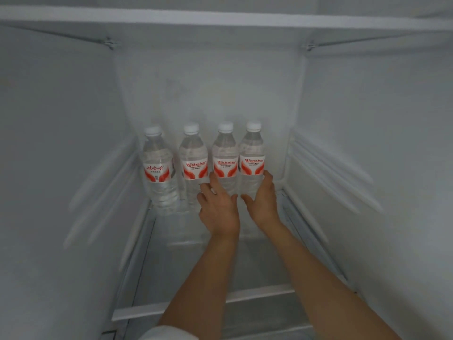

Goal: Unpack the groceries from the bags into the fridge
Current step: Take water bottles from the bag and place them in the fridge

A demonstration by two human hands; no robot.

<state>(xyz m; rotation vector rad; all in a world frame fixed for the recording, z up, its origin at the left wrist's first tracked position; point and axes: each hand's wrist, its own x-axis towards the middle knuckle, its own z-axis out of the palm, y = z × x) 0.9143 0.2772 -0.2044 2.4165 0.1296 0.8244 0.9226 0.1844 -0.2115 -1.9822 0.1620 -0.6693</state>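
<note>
Several clear water bottles with white caps and red-and-white labels stand upright in a row at the back of a glass fridge shelf [193,271]. My left hand [218,207] grips the lower part of the third bottle [225,155]. My right hand [263,197] grips the lower part of the rightmost bottle [252,153]. The two hands touch each other at the thumbs. The leftmost bottle [158,168] and the second bottle [193,158] stand free, a small gap between them.
White fridge walls close in on the left [61,143] and right [380,143], with ribbed shelf rails on both. Another shelf [220,18] runs overhead. A white trim strip [147,311] edges the shelf front.
</note>
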